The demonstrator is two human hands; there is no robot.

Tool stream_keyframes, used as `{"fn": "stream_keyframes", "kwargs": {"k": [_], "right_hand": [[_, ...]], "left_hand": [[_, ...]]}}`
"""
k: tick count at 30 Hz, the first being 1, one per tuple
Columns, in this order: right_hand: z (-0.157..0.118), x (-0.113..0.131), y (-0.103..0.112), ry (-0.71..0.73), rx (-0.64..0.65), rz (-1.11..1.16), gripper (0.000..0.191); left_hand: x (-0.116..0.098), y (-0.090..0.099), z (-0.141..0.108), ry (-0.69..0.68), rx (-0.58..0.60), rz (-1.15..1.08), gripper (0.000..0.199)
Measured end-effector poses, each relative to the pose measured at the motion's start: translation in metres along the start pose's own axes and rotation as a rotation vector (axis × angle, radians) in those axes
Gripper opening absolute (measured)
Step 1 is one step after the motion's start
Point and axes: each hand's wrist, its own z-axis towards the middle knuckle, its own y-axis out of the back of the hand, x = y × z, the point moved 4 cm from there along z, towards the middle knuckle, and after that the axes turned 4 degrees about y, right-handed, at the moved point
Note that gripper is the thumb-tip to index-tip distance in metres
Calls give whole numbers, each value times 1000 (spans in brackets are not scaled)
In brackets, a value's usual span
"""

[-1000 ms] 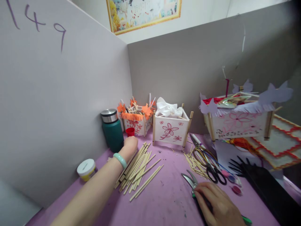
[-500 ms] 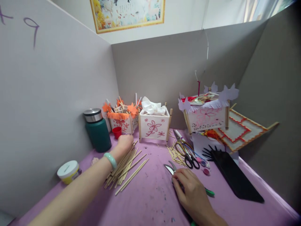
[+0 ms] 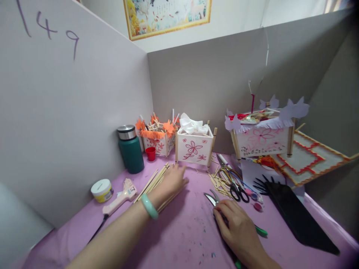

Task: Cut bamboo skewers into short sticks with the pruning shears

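My left hand, with a jade-green bangle at its wrist, is over the right part of a pile of thin wooden sticks. Its fingers are stretched out and somewhat apart, and nothing shows in them. The forearm and hand cover much of the pile. On the right, my right hand is wrapped over pruning shears that lie low on the purple cloth. Their blades stick out past my fingers, parted and pointing away to the left. Green handle tips show beside the hand.
Short cut sticks lie beside scissors. Decorated boxes line the back. At left are a green bottle, a red cup, a glue gun and a white-lidded tub. A black flat tray-like thing lies at right.
My left hand has moved from the far end of the sticks toward the right, and its fingers have opened out. The view has turned left, showing the glue gun. My right hand stays on the shears.
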Motion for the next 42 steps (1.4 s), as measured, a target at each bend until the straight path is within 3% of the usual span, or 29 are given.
{"fn": "stream_keyframes", "kwargs": {"k": [3,6,10,17,24,30,35,42], "right_hand": [[-1,-1,-2,-1,1,-7,19],[-1,-2,-3,-4,18,-6,18],[-1,-2,-3,0,23,-10,17],[-2,-1,-4,-10,25,-12,17],[-3,-3,-6,4,45,0,17],[-3,-2,-6,7,59,2,18],[-3,-2,-6,8,53,-10,19],[-3,-2,-5,16,50,-2,21]], "left_hand": [[47,6,-14,238,-3,64,94],[69,3,-21,328,79,84,113],[63,-4,-23,306,95,111,121],[60,-6,-11,361,159,117,98],[48,-4,-18,338,181,118,115],[41,-8,-14,380,187,128,92],[39,-10,-7,421,199,95,44],[43,-14,-4,428,162,-80,35]]}}
